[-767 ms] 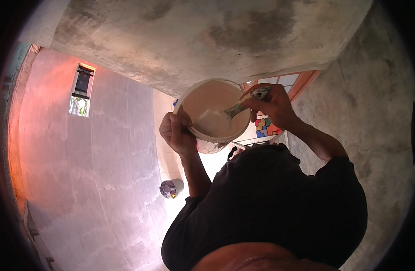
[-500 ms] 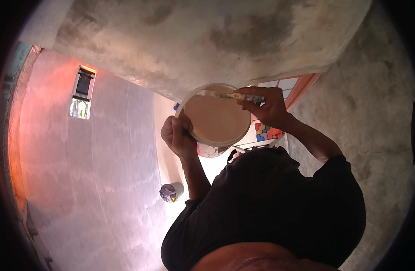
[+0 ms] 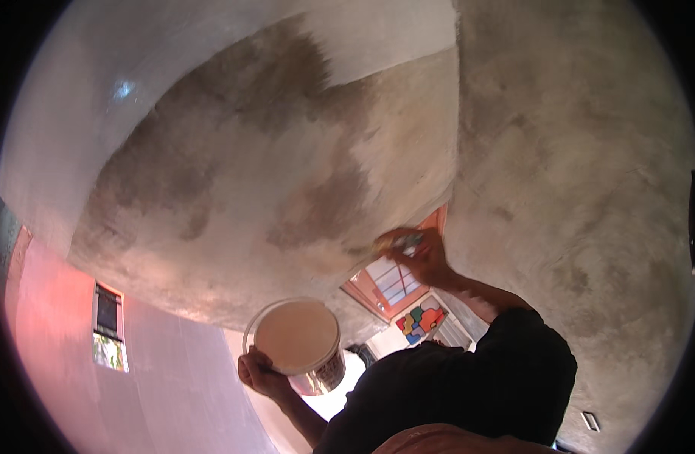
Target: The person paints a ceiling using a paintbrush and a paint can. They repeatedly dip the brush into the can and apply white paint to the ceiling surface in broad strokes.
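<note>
A round bucket (image 3: 328, 374) of pale pinkish-beige paint (image 3: 296, 335) is gripped at its rim by my left hand (image 3: 262, 372), with the fingers closed round the left side. Its thin handle loops along the upper left of the rim. Higher up and to the right, my right hand (image 3: 427, 261) is closed on a paintbrush (image 3: 389, 242), which is smeared by motion. The brush points left toward a mottled grey-brown plastered surface (image 3: 234, 151); whether its bristles touch it I cannot tell.
Rough grey wall (image 3: 574, 189) rises along the right. A window (image 3: 109, 325) sits in the pale wall (image 3: 173, 371) at lower left. Behind my right arm are an orange-framed glazed door or window (image 3: 396, 284) and a multicoloured panel (image 3: 421, 319).
The view has tilted up, showing more of the plastered surface. My right hand has lifted the paintbrush from over the bucket, up and to the right; the bucket now sits lower and farther left.
</note>
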Tool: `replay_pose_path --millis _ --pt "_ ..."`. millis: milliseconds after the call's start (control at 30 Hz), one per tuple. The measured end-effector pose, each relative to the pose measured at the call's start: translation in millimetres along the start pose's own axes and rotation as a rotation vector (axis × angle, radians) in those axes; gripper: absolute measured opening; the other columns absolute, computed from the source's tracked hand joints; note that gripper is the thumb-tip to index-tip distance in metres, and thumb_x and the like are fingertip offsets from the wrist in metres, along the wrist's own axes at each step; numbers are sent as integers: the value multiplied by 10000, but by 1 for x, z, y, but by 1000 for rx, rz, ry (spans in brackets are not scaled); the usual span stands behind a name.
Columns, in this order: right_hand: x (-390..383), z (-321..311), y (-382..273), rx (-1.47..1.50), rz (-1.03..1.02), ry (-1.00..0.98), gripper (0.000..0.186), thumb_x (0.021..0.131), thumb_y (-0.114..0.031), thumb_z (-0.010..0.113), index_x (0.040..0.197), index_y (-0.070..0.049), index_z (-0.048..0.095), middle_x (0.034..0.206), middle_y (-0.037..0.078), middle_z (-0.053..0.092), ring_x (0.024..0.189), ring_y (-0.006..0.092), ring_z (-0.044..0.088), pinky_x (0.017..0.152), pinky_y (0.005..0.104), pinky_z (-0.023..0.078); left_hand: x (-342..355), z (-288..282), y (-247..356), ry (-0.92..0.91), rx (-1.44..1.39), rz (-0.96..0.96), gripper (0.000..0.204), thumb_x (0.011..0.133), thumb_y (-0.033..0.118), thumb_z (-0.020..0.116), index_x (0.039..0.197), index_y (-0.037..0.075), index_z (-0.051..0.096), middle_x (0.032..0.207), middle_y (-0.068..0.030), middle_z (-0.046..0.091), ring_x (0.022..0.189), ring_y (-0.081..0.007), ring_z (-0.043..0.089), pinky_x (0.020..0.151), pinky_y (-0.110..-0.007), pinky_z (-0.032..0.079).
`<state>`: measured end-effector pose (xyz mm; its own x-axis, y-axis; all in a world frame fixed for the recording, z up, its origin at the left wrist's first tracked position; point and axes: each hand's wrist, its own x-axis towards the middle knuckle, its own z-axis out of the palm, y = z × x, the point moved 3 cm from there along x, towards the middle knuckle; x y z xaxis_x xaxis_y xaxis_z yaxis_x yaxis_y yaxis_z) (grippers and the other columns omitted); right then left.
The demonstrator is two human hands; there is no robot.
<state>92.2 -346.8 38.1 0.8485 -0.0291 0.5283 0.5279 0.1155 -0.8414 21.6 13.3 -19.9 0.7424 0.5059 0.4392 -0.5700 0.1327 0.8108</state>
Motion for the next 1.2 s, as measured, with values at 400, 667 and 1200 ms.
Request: replay_pose_path --millis 400,667,1200 --pt "168 -275 15 -589 -513 1075 210 824 -140 686 954 26 689 729 113 675 646 108 608 622 257 488 8 -11 8 134 97 47 417 977 216 486 590 94 389 537 9 381 525 -79 335 516 -245 268" --pt "204 -297 11 -860 -508 1171 232 796 -179 693 944 0 694 692 173 657 586 244 650 573 317 495 9 -19 20 163 114 62 424 973 204 491 582 108 357 524 14 353 541 -82 327 559 -255 289" --pt "183 -169 28 -717 -613 977 192 810 -105 711 958 17 708 539 5 499 512 20 401 450 211 367 5 -31 20 184 145 47 426 973 208 485 578 113 353 519 26 326 535 -72 299 546 -243 254"
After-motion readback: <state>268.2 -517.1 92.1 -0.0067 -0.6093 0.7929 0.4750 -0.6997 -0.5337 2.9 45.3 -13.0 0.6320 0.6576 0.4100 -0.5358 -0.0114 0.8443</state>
